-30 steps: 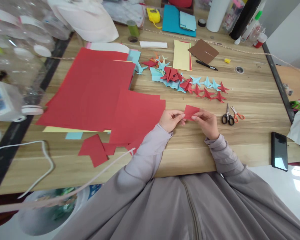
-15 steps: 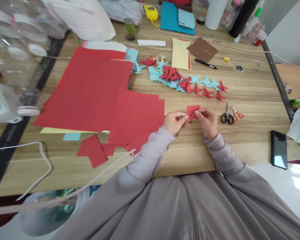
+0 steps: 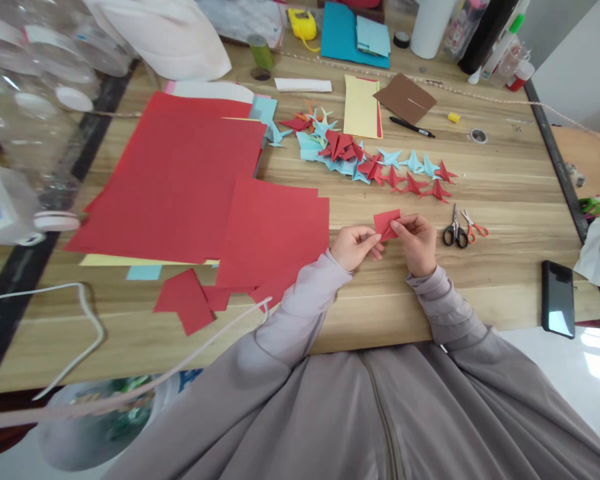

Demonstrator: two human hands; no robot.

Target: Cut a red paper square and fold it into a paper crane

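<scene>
Between my hands is a small square of red paper (image 3: 387, 220), creased along its lower part. My left hand (image 3: 356, 245) pinches its lower left corner between thumb and fingers. At the right side, my right hand (image 3: 418, 241) is closed on the same paper, its thumb pressed on the face. Folded paper cranes (image 3: 373, 169), red and light blue, lie in rows just beyond. To the right of my right hand lie black-handled scissors (image 3: 455, 236) and a smaller orange-handled pair (image 3: 480, 231).
Large red paper sheets (image 3: 180, 180) cover the left of the table, with red offcuts (image 3: 193, 303) near the front edge. A phone (image 3: 558, 300) lies at the right edge. Yellow paper (image 3: 360, 110), brown paper (image 3: 405, 99) and a pen (image 3: 413, 127) lie farther back.
The red paper has tilted slightly, its right side now higher. My left hand has shifted a little to the right and down; both hands keep hold of it.
</scene>
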